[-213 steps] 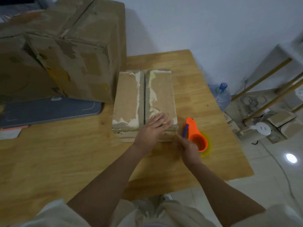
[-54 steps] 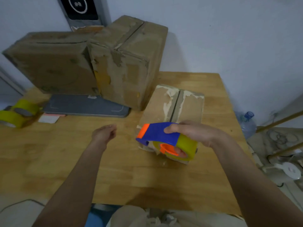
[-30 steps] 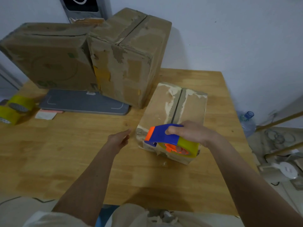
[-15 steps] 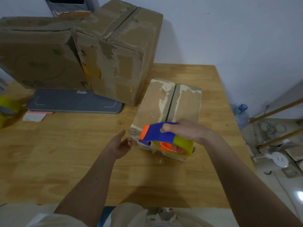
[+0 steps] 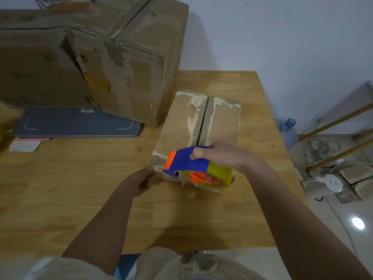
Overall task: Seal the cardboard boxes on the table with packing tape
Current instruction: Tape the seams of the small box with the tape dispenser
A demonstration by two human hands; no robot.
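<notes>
Gripping tape dispenser (image 5: 191, 165), right hand (image 5: 224, 156)

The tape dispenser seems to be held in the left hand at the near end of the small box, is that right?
Not quite: the head view shows the tape dispenser held in the right hand, at the near end of the small box. The left hand is beside the box's near corner.
</notes>
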